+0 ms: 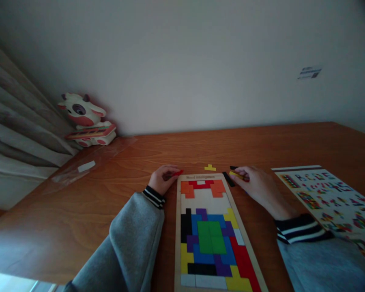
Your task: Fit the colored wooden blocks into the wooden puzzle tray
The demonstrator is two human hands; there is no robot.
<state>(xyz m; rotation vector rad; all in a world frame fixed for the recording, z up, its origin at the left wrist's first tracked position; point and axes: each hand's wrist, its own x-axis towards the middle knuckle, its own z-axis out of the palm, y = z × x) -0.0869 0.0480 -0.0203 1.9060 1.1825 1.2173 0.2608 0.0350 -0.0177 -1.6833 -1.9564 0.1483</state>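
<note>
A wooden puzzle board [179,227] lies lengthwise between my arms, partly filled with coloured block pieces. Beside its far left corner, my left hand [163,178] pinches a red puzzle piece [178,173], mostly covered by the fingers. My right hand [255,184] is at the far right corner, fingers closed around a yellow puzzle piece [236,175]. A black piece [233,167] shows at those fingertips; whether it is held too I cannot tell. Another black piece [228,179] rests against the board's right edge. Past the far edge lies a yellow T-shaped piece [210,167].
A printed pattern sheet [325,194] lies on the wooden table [134,162] at the right, partly under my right sleeve. At the back left stands a toy cow with a keyboard [88,121], near clear plastic wrapping [69,174] and a curtain [21,134].
</note>
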